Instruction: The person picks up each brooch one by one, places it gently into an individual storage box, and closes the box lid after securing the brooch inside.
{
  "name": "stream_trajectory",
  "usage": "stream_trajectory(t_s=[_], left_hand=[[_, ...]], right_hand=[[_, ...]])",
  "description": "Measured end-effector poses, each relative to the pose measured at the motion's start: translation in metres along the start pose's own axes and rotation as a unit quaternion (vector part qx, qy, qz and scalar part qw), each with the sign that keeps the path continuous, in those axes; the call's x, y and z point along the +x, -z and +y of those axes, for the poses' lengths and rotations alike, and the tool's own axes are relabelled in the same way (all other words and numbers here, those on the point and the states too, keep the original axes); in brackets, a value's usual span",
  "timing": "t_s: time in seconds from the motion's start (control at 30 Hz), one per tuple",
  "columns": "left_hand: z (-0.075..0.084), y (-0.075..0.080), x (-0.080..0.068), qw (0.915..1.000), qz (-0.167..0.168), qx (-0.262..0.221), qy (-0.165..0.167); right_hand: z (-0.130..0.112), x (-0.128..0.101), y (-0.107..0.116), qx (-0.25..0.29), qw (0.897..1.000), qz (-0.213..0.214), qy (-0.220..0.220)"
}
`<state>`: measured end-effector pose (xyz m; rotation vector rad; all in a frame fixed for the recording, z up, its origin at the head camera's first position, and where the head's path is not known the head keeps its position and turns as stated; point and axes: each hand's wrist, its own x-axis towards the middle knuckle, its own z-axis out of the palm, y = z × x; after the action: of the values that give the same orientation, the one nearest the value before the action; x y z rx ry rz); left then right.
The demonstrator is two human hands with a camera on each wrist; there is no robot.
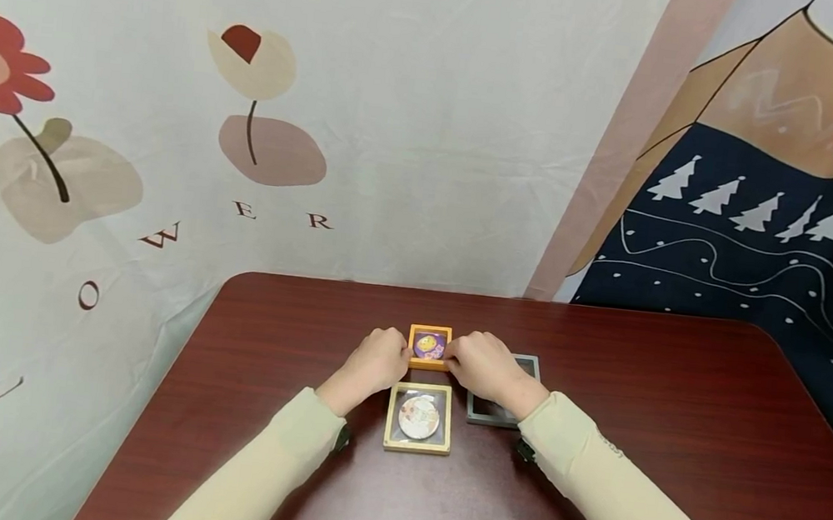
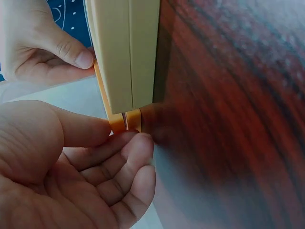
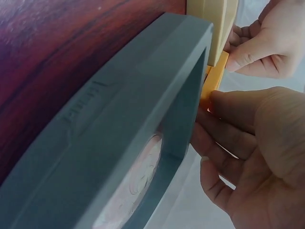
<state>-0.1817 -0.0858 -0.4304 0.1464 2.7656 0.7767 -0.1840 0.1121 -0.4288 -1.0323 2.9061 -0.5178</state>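
Observation:
A small orange square frame (image 1: 427, 365) lies on the table with a purple and yellow round badge (image 1: 429, 345) inside it. At its left side, my left hand (image 1: 380, 357) pinches the edge between thumb and fingers. My right hand (image 1: 480, 362) grips the opposite side the same way, its thumb on the orange frame (image 3: 215, 78) in the right wrist view. Nearer to me is a cream frame (image 1: 417, 448) holding a pale round badge (image 1: 419, 418) behind clear film. A grey frame (image 1: 493, 421) sits under my right wrist, which partly hides it.
The dark red wooden table (image 1: 669, 452) ends at a far edge close behind the orange frame. Beyond it hangs a white cloth (image 1: 429, 127) printed with flowers and letters, and at the right a navy cloth (image 1: 747, 267) with trees.

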Motion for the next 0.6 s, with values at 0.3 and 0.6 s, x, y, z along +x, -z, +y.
stream_trajectory(t_s=[0.3,0.6], left_hand=[[-0.0038,-0.0014,0.0029,0.9999,-0.007,-0.006,-0.005],[-0.0049,0.0011,-0.0007,0.9998,-0.008,-0.017,0.007]], right_hand=[[-0.0006,0.0011,-0.0035,-0.019,1.000,0.001,0.012],[0.0025,-0.0023,0.0008,0.001,1.000,0.024,0.002]])
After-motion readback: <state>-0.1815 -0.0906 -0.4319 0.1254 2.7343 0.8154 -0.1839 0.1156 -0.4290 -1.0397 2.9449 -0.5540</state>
